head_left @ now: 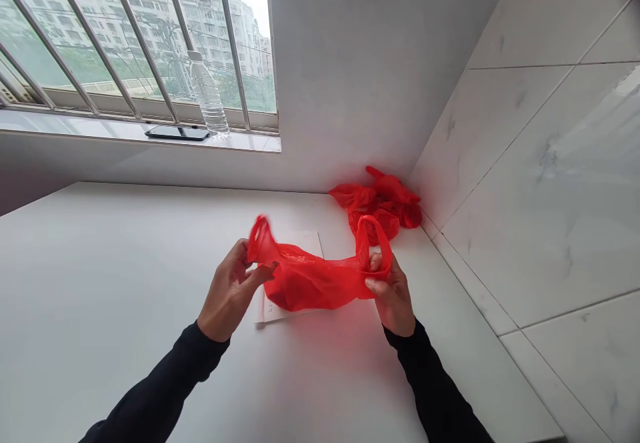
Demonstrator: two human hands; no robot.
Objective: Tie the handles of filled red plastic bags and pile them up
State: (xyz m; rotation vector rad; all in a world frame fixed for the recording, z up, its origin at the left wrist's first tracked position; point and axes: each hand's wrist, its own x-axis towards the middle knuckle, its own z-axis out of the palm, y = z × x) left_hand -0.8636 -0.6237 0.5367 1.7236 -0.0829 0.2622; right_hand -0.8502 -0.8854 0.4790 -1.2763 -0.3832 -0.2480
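A red plastic bag stretches between my two hands, its two loop handles sticking up. My left hand holds the bag's left end beside one handle; the thumb lies against the front and some fingertips are hidden behind the plastic. At the other end, my right hand pinches the bag at the base of the right handle, thumb in front. Beneath the bag, and partly covered by it, a white sheet or thin booklet with small print lies on the white table.
Several crumpled red plastic bags lie in the table's back right corner. On the window sill are a dark phone and a clear bottle with a white cap. A tiled wall borders the right side.
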